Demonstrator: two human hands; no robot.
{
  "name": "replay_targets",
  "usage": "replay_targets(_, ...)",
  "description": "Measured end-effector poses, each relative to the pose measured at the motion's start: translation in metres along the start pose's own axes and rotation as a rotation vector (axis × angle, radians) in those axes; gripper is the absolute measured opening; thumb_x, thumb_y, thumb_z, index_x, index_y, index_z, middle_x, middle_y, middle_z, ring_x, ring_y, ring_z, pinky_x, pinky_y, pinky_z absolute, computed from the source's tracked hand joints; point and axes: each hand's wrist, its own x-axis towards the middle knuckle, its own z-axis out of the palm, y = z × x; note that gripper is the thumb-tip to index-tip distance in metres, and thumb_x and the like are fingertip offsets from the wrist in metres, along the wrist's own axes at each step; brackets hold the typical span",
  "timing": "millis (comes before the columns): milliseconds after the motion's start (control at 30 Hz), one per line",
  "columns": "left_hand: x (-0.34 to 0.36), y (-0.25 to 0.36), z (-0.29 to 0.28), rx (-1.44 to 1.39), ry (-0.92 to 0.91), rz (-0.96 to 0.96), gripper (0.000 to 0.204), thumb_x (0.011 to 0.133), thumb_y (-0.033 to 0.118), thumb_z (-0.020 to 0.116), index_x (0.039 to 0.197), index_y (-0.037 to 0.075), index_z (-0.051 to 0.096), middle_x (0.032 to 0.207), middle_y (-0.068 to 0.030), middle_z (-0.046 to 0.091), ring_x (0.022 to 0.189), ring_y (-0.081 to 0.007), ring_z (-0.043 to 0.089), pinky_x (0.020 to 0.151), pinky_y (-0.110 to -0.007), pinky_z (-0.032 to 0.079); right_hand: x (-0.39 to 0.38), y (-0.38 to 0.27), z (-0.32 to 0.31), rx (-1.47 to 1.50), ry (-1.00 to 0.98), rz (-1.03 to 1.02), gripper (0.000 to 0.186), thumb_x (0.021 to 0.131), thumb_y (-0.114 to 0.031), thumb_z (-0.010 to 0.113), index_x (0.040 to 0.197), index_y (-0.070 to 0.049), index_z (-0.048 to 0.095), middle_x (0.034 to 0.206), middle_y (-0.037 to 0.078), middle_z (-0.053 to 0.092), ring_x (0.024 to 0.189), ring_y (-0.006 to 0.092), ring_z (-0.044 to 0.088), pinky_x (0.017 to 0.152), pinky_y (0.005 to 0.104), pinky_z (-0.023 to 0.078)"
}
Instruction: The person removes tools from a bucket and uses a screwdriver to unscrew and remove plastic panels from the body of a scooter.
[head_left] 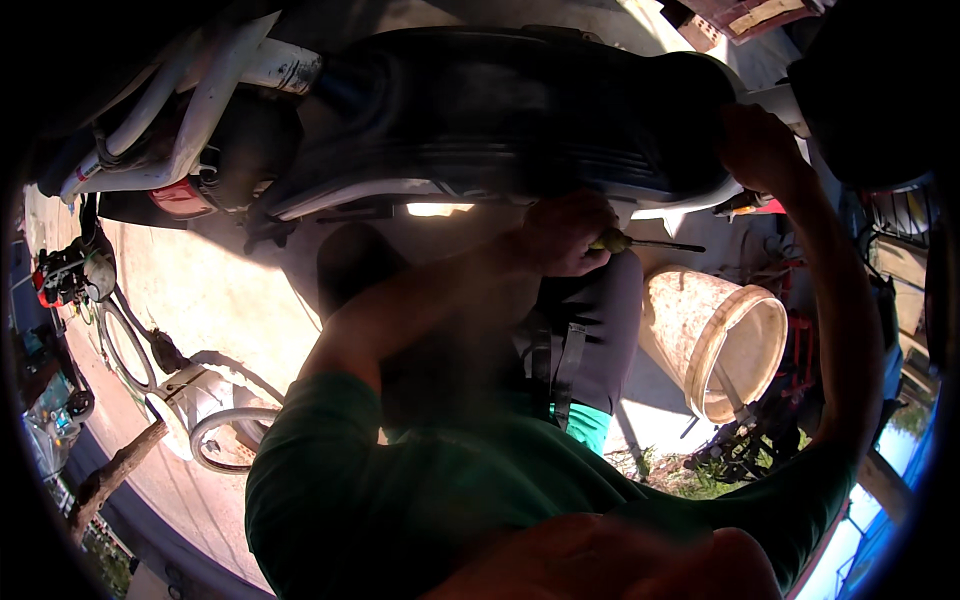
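Observation:
A long black motorbike seat (520, 110) stretches across the upper middle in front of me, on a motorbike with white body panels. My left hand (572, 235) is closed around the yellow-green handle of a screwdriver (665, 245). Its thin dark shaft points right, just below the seat's near side and over my knee. At the seat's right end is my right hand (762, 150), its fingers curled in deep shadow against the bike. What those fingers grip is hidden. Below that hand, a small red and black part (745, 205) shows.
A dirty white bucket (670, 320) lies tipped to the right of my knee, with a stick-like piece at its mouth. White tubular rails (215, 100) and a red lamp (180, 198) are at the bike's left end. A wheel rim (235, 440) rests on the floor at lower left.

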Motion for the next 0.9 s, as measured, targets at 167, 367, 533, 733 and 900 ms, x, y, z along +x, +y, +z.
replay_targets(167, 0.003, 0.001, -0.002, -0.015, -0.06, -0.031, 0.03, 0.071, 0.017, 0.084, 0.095, 0.011, 0.067, 0.101, -0.008, 0.066, 0.096, -0.0279, 0.067, 0.08, -0.039, 0.057, -0.008, -0.012, -0.01, -0.03, 0.002, -0.028, 0.026, 0.095, -0.02, 0.062, 0.118, -0.008, 0.065, 0.099, 0.019, 0.072, 0.091, 0.0413, 0.071, 0.08, 0.0532, 0.057)
replay_targets(367, 0.001, -0.003, -0.004, -0.019, -0.109, -0.027, 0.042, 0.072, 0.019, 0.086, 0.108, 0.01, 0.066, 0.111, -0.0115, 0.065, 0.105, -0.0317, 0.066, 0.089, -0.043, 0.056, -0.028, -0.02, 0.002, 0.12, 0.162, -0.034, 0.022, 0.093, -0.009, 0.056, 0.113, -0.006, 0.066, 0.09, 0.023, 0.072, 0.085, 0.0405, 0.073, 0.073, 0.0523, 0.058)
replay_targets(533, 0.002, 0.0, -0.005, -0.052, -0.16, -0.071, 0.04, 0.071, 0.017, 0.086, 0.104, 0.011, 0.066, 0.111, -0.0109, 0.065, 0.103, -0.0313, 0.066, 0.088, -0.044, 0.056, -0.025, -0.024, 0.0, 0.042, 0.113, -0.057, 0.03, 0.089, -0.005, 0.057, 0.118, -0.006, 0.064, 0.09, 0.021, 0.071, 0.082, 0.039, 0.073, 0.069, 0.0511, 0.058)
replay_targets(733, 0.009, 0.009, -0.007, -0.163, -0.054, -0.09, 0.036, 0.066, 0.011, 0.086, 0.095, 0.012, 0.066, 0.102, -0.0098, 0.067, 0.097, -0.0308, 0.067, 0.084, -0.044, 0.056, -0.031, -0.041, -0.004, -0.167, 0.113, -0.125, 0.028, 0.085, -0.004, 0.061, 0.112, -0.005, 0.066, 0.084, 0.017, 0.069, 0.073, 0.0342, 0.071, 0.067, 0.0457, 0.059)
replay_targets(900, 0.01, 0.008, -0.005, -0.179, -0.034, -0.071, 0.036, 0.065, 0.01, 0.086, 0.093, 0.012, 0.065, 0.098, -0.0084, 0.066, 0.092, -0.0295, 0.067, 0.081, -0.042, 0.056, 0.005, -0.012, 0.003, -0.048, -0.086, -0.181, 0.027, 0.088, -0.009, 0.063, 0.114, -0.004, 0.064, 0.098, 0.019, 0.07, 0.078, 0.0392, 0.071, 0.072, 0.0486, 0.059)
